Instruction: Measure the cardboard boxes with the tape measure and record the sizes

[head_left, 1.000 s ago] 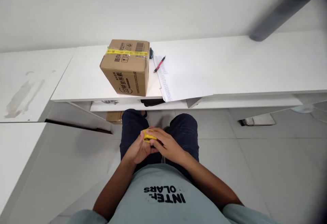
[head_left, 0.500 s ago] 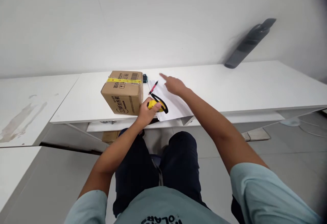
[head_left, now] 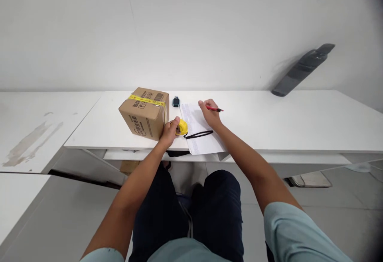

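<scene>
My left hand (head_left: pixel 170 132) grips a yellow tape measure (head_left: pixel 182 127) beside the right face of a cardboard box (head_left: pixel 134 121). A yellow measuring strip (head_left: pixel 146 100) lies across the top of the box. From the tape measure a black wrist strap (head_left: pixel 199 134) stretches over a sheet of paper (head_left: pixel 199 147). Lines of faint writing or print show on the paper. My right hand (head_left: pixel 210 112) is closed around a red and black pen (head_left: pixel 214 109) above the paper's upper right part. The pen's writing tip is hidden by the hand.
A dark smartwatch (head_left: pixel 176 101) lies behind the paper, right of the box. Against the wall at the right leans a dark grey wrapped bottle-like object (head_left: pixel 302 70). The white desk (head_left: pixel 269 134) has an open shelf (head_left: pixel 284 158) below its front edge.
My right hand, formerly pointing with nothing held, has picked up the pen from the paper. The strap has swung flat to the right. The camera view has tilted slightly.
</scene>
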Tool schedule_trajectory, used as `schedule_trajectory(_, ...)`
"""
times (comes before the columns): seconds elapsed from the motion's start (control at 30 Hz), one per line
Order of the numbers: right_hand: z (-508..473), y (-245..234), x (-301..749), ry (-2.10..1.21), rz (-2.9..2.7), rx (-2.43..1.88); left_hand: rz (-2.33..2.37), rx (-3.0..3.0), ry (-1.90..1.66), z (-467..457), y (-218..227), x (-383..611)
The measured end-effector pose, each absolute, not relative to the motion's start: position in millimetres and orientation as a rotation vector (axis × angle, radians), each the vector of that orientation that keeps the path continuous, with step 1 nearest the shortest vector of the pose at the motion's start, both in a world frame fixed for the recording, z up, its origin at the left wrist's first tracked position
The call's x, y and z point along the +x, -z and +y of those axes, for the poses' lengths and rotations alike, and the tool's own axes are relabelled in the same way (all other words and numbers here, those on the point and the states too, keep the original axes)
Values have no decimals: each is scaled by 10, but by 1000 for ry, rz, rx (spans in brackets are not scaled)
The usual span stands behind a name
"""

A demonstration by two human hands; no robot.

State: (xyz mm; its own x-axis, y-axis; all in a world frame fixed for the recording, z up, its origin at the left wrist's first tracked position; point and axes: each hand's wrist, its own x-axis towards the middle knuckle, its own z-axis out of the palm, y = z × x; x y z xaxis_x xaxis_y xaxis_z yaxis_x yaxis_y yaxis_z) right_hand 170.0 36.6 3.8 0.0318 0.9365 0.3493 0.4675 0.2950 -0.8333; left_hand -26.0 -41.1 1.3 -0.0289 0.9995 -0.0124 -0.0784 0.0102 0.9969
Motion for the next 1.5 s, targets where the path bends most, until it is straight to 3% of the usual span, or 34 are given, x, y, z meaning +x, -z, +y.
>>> schedule_trajectory(0.1,208,80,1726,-769,-1431,-1288,1138,1115,-1299,-405,16,-266)
schedule_trajectory(0.27,131,128,1685,-1062,-1624,-1113,1097,1146,-1289,-374,62,-248)
schedule_trajectory(0.5,124,76,1659,-884,-1683,-1271,1083,1207,-1261,-365,64,-242)
schedule_trajectory(1.5,110,119,1663,-834,-1635,-1267,1068,1283,-1247,-387,27,-206)
